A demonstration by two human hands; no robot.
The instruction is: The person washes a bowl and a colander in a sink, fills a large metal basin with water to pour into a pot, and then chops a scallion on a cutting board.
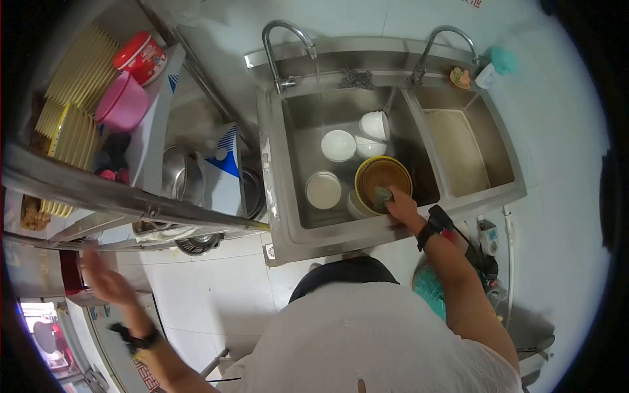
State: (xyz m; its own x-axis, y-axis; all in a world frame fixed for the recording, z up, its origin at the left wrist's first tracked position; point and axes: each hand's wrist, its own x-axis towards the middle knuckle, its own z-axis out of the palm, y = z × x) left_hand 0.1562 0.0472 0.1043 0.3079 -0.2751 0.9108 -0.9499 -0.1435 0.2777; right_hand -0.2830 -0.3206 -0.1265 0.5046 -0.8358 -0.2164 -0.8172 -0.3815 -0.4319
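The single view looks from the wearer's head, forward and steeply down, through a very wide lens that bends straight edges and blackens at the corners. The wearer's white shirt (354,340) looms closest, filling the bottom centre. The double-basin sink (278,177) lies just ahead, seen from above into both basins, the wall (354,19) behind it. A metal rack (131,200) curves across the left; floor tiles (209,288) show beneath.

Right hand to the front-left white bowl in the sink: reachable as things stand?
Probably yes: the right hand is at the yellow-rimmed bowl nearby, and nothing visible covers the white bowl. The hand holds a green scrubber, though, so it may need to drop that before gripping.
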